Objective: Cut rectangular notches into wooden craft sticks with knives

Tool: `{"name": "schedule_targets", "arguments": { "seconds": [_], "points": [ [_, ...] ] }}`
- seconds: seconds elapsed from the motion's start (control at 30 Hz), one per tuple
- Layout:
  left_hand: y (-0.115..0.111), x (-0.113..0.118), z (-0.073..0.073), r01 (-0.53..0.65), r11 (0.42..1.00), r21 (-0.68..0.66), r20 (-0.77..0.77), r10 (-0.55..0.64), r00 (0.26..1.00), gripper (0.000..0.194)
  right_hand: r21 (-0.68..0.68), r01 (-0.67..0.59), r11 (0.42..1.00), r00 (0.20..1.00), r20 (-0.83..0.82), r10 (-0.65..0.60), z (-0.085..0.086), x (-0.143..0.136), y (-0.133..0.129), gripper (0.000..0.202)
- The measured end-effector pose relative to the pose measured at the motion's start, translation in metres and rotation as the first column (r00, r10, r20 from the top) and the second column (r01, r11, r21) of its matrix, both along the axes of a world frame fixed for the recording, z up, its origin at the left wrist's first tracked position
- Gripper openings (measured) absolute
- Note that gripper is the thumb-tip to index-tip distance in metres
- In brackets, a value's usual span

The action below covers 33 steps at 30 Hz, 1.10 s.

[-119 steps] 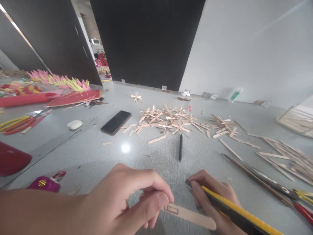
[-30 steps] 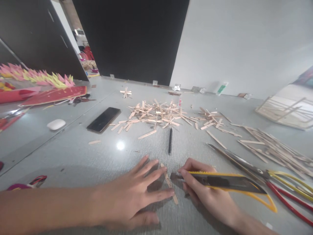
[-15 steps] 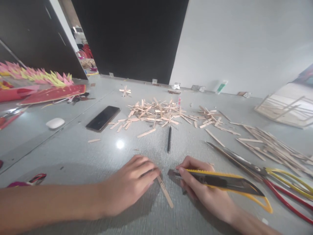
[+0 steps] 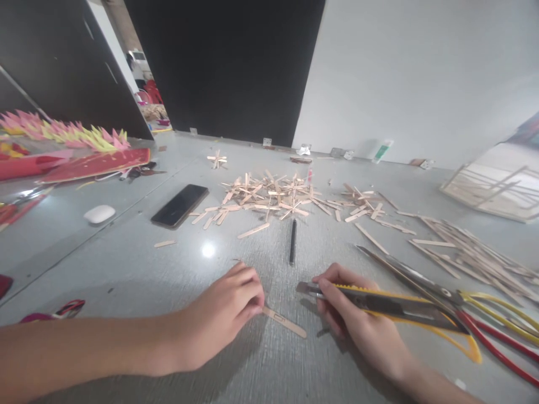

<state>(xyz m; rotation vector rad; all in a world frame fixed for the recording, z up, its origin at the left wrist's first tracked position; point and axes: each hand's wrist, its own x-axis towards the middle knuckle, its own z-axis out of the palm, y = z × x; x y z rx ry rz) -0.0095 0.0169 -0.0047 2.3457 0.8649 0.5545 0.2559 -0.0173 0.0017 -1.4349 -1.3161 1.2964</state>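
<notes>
Dark panel point(image 4: 227, 62), pale wall point(image 4: 404, 73) behind grey table point(image 4: 130, 258), stick pile point(image 4: 269, 193) mid-table; person's left hand point(image 4: 229, 314), splayed a second ago, now bunched in a pinch; right hand point(image 4: 356, 314) grips yellow-black cutter point(image 4: 396, 303), blade point(image 4: 304, 288) clear; marked stick point(image 4: 291, 325), one end in left hand, turned crosswise between hands, leaving drawn rectangle point(image 4: 279, 317) reachable

Craft workspace, grey work surface point(image 4: 122, 275), scattered wooden sticks point(image 4: 275, 193), yellow-and-black cutter point(image 4: 400, 307), large scissors point(image 4: 451, 295), pale slatted frame point(image 4: 490, 193)

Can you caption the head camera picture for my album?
Left hand grips a marked wooden stick; right hand holds a cutter.
</notes>
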Motion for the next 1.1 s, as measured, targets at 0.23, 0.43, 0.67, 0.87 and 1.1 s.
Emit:
{"name": "schedule_targets", "arguments": {
  "seconds": [0.23, 0.43, 0.67, 0.87, 1.1],
  "points": [
    [-0.011, 0.0, 0.001, 0.075, 0.952, 0.297, -0.087, -0.051, 0.995, 0.027, -0.006, 0.001, 1.0, 0.994, -0.111, -0.002, -0.003, 0.002, 0.002, 0.048],
    [-0.044, -0.003, 0.013, 0.209, 0.889, 0.407, -0.292, -0.09, 0.952, 0.043, -0.04, -0.067, 0.997, 0.998, 0.003, 0.067, 0.004, -0.002, -0.005, 0.051],
    [-0.028, 0.003, 0.012, 0.295, 0.952, 0.082, -0.352, -0.249, 0.902, 0.065, 0.076, -0.298, 0.952, 0.935, 0.226, 0.274, -0.007, 0.003, -0.004, 0.041],
    [-0.024, 0.0, 0.009, 0.302, 0.953, -0.02, -0.337, -0.29, 0.895, 0.067, 0.079, -0.301, 0.95, 0.913, 0.313, 0.263, -0.013, 0.005, -0.006, 0.037],
    [-0.025, -0.003, 0.002, 0.298, 0.954, 0.029, -0.298, -0.276, 0.914, 0.067, 0.1, -0.289, 0.952, 0.908, 0.345, 0.239, -0.008, 0.0, -0.004, 0.042]
  ]
}}
